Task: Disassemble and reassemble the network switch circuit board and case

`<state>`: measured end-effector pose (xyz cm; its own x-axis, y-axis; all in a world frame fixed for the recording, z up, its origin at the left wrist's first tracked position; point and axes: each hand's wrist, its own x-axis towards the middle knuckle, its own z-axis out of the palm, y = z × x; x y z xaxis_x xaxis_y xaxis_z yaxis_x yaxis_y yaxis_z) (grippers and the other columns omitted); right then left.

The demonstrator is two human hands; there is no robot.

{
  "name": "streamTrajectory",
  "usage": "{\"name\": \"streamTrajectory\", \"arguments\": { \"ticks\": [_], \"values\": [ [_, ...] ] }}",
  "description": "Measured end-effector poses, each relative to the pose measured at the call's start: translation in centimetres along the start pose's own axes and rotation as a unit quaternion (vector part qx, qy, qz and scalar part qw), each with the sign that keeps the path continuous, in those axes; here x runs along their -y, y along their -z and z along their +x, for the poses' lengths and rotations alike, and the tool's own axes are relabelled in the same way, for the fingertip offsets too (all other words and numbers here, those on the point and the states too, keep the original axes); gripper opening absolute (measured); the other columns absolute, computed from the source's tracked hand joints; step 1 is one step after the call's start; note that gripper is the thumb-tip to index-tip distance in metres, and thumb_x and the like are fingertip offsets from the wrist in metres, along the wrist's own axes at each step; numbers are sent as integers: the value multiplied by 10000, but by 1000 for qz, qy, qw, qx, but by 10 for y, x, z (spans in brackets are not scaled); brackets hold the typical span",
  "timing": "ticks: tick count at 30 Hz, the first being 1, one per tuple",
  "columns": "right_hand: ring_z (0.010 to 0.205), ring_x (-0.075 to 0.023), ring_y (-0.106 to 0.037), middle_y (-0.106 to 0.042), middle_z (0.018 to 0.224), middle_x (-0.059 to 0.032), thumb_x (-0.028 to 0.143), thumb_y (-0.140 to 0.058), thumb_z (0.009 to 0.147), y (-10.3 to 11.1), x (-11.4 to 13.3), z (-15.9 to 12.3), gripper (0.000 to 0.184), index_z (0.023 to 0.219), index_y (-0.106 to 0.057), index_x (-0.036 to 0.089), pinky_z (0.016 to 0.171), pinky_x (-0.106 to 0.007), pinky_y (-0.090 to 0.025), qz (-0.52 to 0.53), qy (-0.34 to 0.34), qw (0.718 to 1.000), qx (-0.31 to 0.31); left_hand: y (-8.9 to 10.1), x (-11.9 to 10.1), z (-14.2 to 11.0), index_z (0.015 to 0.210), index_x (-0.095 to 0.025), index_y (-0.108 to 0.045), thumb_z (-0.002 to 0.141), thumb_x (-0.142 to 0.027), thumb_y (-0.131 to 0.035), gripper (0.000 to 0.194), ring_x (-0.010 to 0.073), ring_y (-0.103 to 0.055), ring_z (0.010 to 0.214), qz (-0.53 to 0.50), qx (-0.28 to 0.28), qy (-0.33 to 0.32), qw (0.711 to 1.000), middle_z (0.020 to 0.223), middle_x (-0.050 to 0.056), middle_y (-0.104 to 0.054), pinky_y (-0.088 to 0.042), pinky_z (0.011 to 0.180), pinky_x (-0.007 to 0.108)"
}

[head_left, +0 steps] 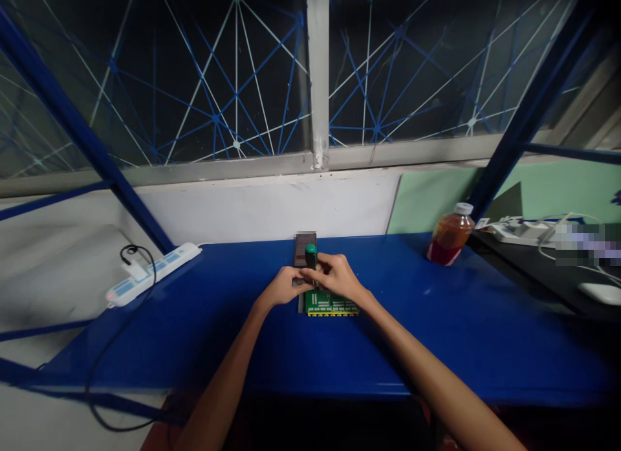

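Observation:
A screwdriver with a green and black handle stands nearly upright over a green circuit board, which has a yellow strip along its near edge. My right hand is closed, its fingers around the lower handle. From the other side, my left hand pinches its fingers together by the screwdriver's shaft; what lies between them is hidden. The hands cover the far part of the board. Just behind them lies a dark flat rectangular thing, perhaps a phone.
The blue table carries a white power strip with a black cable on the left. A bottle of reddish drink stands at the back right. Further right are a black surface, white cables and a white mouse. Blue frame posts flank the table.

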<state>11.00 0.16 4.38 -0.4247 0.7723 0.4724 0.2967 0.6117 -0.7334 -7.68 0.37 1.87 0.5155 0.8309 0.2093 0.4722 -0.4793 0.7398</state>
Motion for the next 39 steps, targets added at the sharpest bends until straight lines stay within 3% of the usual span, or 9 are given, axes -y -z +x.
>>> {"name": "streamTrajectory", "arguments": {
  "ticks": [39],
  "values": [
    [470, -121, -566, -599, 509, 26, 413, -588, 834, 4, 3, -1, 283, 669, -539, 188, 478, -224, -378, 33, -12, 999, 6, -2, -3, 0, 862, -123, -735, 777, -170, -639, 137, 169, -652, 727, 11, -10, 13, 1000, 806, 41, -738, -482, 690, 244]
  ]
}}
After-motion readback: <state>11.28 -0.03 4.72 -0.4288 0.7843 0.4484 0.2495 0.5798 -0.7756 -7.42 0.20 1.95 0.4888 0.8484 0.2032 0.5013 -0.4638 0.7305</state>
